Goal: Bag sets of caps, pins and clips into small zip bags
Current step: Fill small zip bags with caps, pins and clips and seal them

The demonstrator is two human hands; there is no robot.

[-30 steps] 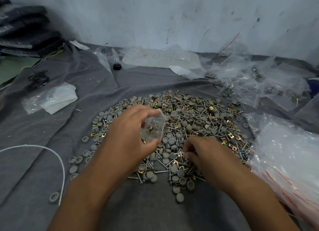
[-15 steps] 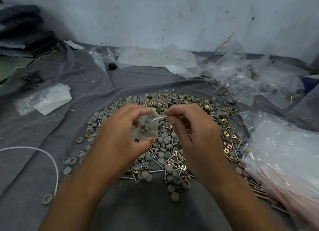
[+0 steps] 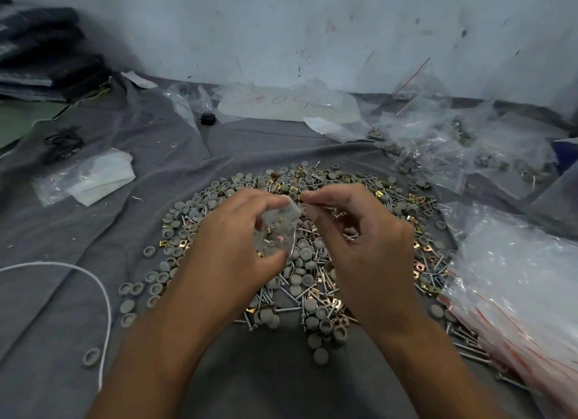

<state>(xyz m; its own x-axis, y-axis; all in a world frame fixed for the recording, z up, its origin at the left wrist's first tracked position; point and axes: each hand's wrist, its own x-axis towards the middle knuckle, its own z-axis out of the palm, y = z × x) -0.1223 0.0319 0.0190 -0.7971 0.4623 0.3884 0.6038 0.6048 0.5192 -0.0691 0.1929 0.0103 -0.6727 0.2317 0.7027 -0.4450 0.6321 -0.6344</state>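
Small clear zip bag, crumpled, with a few small parts showing through the plastic, raised over the middle of a wide heap of parts: round grey caps, silver pins, brass-coloured square clips, all spread on a grey cloth. Left hand up from the near edge, forearm angled inward, fingers and thumb curled round the bag, grip clenched on it, mouth of the bag turned toward the other hand. Right hand level with it, just beside the bag's upper corner, thumb and forefinger pinched on a thin silver pin at the bag's mouth, other fingers loosely curled beneath. Hard to tell whether the pin tip is already inside the bag. Toward the right edge of the cloth, a large stack of empty zip bags with red strips; toward the far right corner, filled bags in a loose pile. Near the left edge, a white cord looping across the cloth and a folded clear bag further back.
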